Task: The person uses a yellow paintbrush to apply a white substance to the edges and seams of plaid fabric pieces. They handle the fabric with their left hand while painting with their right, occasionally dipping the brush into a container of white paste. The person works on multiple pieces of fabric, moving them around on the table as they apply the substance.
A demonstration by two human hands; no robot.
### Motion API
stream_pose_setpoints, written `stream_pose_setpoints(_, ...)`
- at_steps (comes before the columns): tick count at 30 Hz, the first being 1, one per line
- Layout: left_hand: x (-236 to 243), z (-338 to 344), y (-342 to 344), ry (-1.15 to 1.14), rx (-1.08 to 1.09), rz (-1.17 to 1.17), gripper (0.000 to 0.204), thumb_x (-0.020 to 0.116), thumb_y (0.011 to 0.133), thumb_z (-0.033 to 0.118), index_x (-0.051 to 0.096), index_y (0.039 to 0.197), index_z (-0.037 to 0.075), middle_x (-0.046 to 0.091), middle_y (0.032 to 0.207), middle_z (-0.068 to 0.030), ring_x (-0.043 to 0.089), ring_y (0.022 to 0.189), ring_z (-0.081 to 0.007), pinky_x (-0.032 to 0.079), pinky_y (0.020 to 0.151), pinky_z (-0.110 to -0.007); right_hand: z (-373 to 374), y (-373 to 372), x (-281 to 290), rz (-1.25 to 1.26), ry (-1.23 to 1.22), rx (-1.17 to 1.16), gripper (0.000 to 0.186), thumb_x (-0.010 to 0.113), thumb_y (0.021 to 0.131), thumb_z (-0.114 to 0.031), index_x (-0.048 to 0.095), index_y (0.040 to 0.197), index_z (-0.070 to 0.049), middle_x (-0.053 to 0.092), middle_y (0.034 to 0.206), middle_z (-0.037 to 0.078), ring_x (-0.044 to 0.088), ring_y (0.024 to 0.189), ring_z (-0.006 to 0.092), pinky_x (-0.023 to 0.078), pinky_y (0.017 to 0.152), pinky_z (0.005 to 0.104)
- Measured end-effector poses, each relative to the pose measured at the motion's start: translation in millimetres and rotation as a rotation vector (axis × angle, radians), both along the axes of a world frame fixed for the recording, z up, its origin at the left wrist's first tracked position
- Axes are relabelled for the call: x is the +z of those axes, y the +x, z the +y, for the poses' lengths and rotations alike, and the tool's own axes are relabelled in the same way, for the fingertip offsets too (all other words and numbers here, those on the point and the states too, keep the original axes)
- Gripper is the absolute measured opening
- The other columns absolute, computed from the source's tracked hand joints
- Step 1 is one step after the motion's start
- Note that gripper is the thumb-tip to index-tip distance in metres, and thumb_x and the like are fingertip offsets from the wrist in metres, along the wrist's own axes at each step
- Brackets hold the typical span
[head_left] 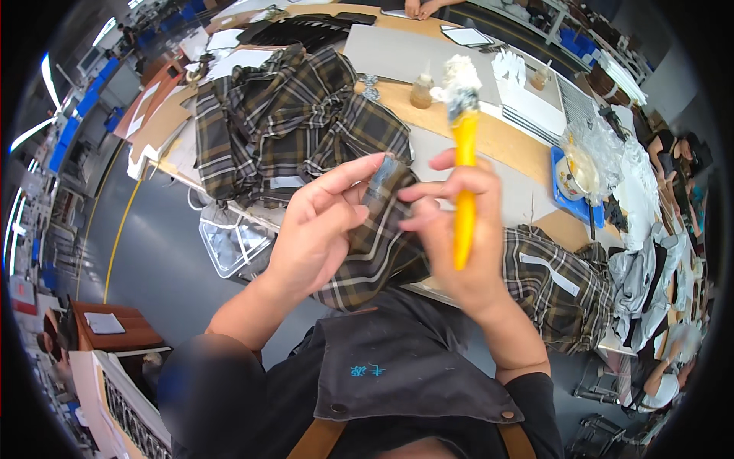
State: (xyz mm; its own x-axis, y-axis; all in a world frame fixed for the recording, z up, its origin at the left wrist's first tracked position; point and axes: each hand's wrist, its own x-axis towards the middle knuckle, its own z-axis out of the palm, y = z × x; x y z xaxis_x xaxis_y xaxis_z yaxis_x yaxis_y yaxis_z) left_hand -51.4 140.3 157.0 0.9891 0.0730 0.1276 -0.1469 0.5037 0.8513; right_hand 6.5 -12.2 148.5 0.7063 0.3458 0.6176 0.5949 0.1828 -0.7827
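Observation:
Between thumb and forefinger, my left hand [317,222] pinches the upper edge of a dark plaid fabric piece [375,260], which hangs down in front of my apron. A small bluish-grey patch shows on the fabric by the fingertips. My right hand [474,229] grips a yellow-handled brush [465,141], held upright, its bristles loaded with thick white paste. The fingertips of that hand are close to the fabric's right edge; whether they touch it I cannot tell. Beyond my left hand lies a heap of matching plaid pieces [267,107] on the table.
At right, a bowl of pale paste [575,177] stands in a blue tray [589,216] beside clear plastic. Another plaid pile [558,294] hangs over the table edge. A small glass jar [421,92] stands behind. Another person's hands [420,9] rest at the far edge.

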Motion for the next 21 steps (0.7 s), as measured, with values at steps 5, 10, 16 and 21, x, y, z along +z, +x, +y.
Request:
stream_pose_setpoints(5,9,-1,-25,-0.087,0.060,-0.076,0.051,0.048,0.084,-0.006,0.030,0.132,0.003,0.044,0.113,-0.0109,0.051,0.108,-0.0198,0.043,0.089,-0.031,23,-15,-3,-0.099,0.001,0.120,0.055,0.069,0.068,0.008,0.029,0.101,-0.010,0.034,0.115,0.016,0.056,0.096,0.0220,0.051,0.074,0.0297)
stream_pose_setpoints(10,5,7,-26,0.607,0.315,-0.323,0.052,0.056,0.077,-0.007,0.036,0.124,0.001,0.043,0.111,-0.0128,0.052,0.102,-0.0202,0.047,0.084,-0.031,17,-12,-11,0.131,0.169,0.236,0.046,0.060,0.071,0.013,0.031,0.098,-0.009,0.038,0.110,0.015,0.059,0.089,0.0174,0.051,0.072,0.0264)
stream_pose_setpoints(16,-17,13,42,0.828,-0.061,-0.289,0.077,0.077,0.063,0.013,0.039,0.130,0.004,0.055,0.111,-0.0096,0.048,0.110,-0.0178,0.032,0.098,-0.033,-17,11,-32,0.299,0.202,0.295,0.043,0.052,0.074,0.016,0.029,0.098,-0.010,0.038,0.110,0.013,0.057,0.093,0.0155,0.051,0.076,0.0264)
stream_pose_setpoints(21,-33,-5,81,0.821,-0.159,-0.103,0.023,0.074,0.070,0.015,0.063,0.084,0.000,0.055,0.070,-0.0008,0.044,0.060,-0.0055,0.037,0.054,-0.021,-41,39,-47,0.354,0.290,0.143,0.042,0.054,0.075,0.014,0.030,0.099,-0.010,0.039,0.109,0.012,0.058,0.090,0.0154,0.047,0.071,0.0240)
